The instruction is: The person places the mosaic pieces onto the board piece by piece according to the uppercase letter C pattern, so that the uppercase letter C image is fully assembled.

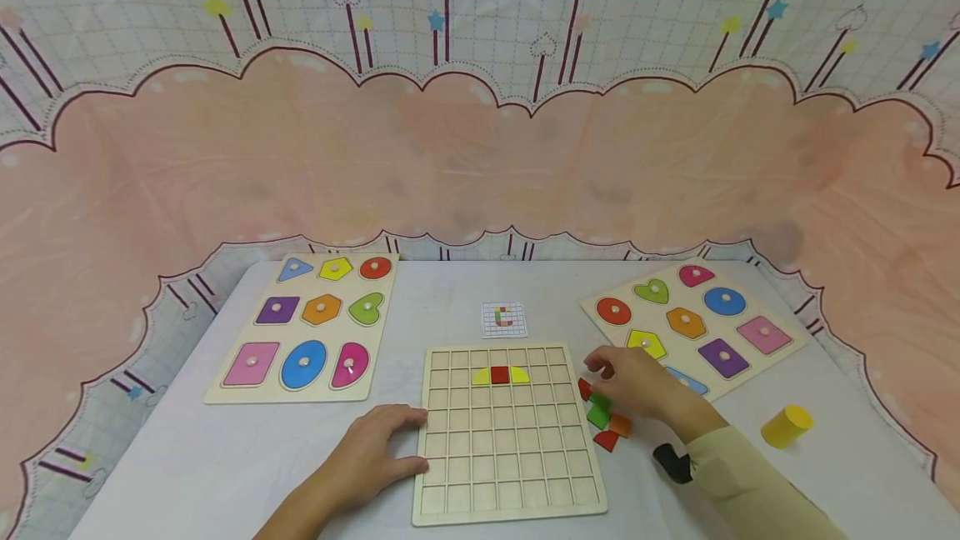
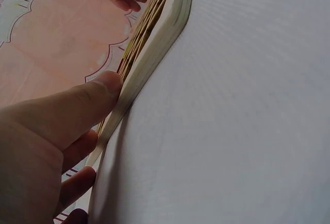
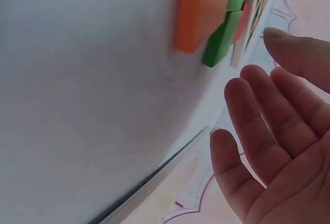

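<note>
A wooden grid board (image 1: 510, 419) lies in front of me, with a red square block (image 1: 499, 375) between two yellow quarter-round blocks, one of them the left yellow block (image 1: 482, 377), near its far side. My left hand (image 1: 367, 452) rests at the board's left edge, thumb and fingertips touching the rim. Just right of the board lie loose blocks: a green block (image 1: 598, 416), an orange block (image 1: 620, 425), a red quarter-round block (image 1: 606, 440) and others. Above them hovers my right hand (image 1: 637, 382), fingers loosely bent; in the right wrist view nothing is between the fingers.
Behind the grid board lies a small pattern card (image 1: 487, 323). Shape-puzzle boards lie on both sides, a left puzzle board (image 1: 300, 365) and a right puzzle board (image 1: 720, 323) partly behind my right hand. A yellow cylinder (image 1: 786, 427) stands at the right.
</note>
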Motion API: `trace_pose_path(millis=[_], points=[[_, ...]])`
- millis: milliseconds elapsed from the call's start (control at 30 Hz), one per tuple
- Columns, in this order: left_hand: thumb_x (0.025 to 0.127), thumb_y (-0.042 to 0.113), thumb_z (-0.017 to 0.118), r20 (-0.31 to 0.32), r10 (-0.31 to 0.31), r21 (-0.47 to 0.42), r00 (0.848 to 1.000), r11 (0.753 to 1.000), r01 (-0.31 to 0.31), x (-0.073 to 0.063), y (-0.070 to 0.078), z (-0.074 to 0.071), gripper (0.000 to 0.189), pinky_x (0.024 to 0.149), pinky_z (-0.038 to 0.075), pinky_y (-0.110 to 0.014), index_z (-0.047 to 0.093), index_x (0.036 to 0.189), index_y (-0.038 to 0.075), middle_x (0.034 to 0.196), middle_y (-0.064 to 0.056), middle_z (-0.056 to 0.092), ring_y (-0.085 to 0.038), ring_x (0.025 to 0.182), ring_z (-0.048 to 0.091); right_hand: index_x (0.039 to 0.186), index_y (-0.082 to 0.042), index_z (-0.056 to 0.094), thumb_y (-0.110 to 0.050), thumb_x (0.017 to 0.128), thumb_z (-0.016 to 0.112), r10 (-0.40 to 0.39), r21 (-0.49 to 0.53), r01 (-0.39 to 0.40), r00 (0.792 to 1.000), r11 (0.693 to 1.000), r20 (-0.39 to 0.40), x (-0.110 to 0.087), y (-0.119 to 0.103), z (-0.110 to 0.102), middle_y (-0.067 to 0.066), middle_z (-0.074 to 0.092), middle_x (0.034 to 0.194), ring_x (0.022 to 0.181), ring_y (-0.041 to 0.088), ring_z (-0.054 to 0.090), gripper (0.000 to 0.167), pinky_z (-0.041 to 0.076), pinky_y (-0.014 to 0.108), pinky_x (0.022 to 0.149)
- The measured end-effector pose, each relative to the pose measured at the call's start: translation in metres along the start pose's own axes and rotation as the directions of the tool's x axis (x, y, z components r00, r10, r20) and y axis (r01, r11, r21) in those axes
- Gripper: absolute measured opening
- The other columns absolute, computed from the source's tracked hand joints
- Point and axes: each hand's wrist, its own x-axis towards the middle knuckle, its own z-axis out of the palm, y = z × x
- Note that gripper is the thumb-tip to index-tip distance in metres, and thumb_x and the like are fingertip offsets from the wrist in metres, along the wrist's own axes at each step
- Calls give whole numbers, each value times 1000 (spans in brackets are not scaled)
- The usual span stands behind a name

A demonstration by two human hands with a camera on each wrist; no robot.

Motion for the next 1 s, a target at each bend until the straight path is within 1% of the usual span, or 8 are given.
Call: trace_pose_path(millis=[67, 200, 433, 567, 767, 1000], points=[[76, 27, 88, 4, -3, -6, 1000, 1000, 3, 0, 0, 0, 47, 105, 42, -55, 69, 116, 11, 120, -1, 65, -28, 120, 56, 113, -7, 68, -7, 87, 73, 27, 7, -27, 1000, 1000, 4, -1, 2, 2, -1, 67, 102, 97, 21, 60, 27, 58, 37, 84], [76, 28, 87, 9, -8, -11, 1000, 1000, 9, 0, 1, -1, 47, 105, 41, -55, 69, 117, 12, 121, -1, 65, -29, 121, 55, 112, -7, 69, -6, 84, 74, 50, 5, -50, 999, 999, 8, -4, 5, 4, -1, 66, 100, 96, 20, 59, 28, 58, 38, 84], [76, 29, 87, 5, 6, -3, 1000, 1000, -6, -1, 0, 0, 47, 105, 42, -54, 69, 116, 12, 120, -1, 65, -28, 120, 56, 112, -6, 68, -8, 83, 78, 18, -4, -18, 999, 1000, 41, -7, 10, 4, -3, 66, 99, 92, 19, 58, 31, 57, 38, 84], [76, 28, 87, 5, 7, -1, 1000, 1000, -7, 0, -1, 0, 47, 105, 42, -54, 69, 116, 12, 120, 0, 65, -28, 120, 56, 112, -6, 67, -8, 84, 78, 15, -1, -15, 999, 1000, 39, -6, 12, 5, -3, 65, 97, 89, 17, 57, 31, 57, 36, 81], [76, 28, 88, 7, -7, -10, 1000, 1000, 7, 0, 1, -1, 47, 105, 42, -55, 69, 116, 12, 120, -1, 65, -29, 120, 56, 112, -6, 68, -6, 83, 77, 8, 5, -8, 999, 1000, 41, -6, 13, 5, -3, 65, 97, 88, 17, 57, 30, 57, 36, 81], [76, 28, 88, 7, -25, -15, 1000, 1000, 25, 0, 2, -1, 47, 106, 42, -55, 69, 116, 12, 121, -1, 65, -29, 120, 56, 113, -6, 68, -7, 84, 77, 19, -2, -19, 999, 1000, 44, -5, 11, 5, -2, 66, 98, 89, 18, 58, 30, 57, 37, 82]])
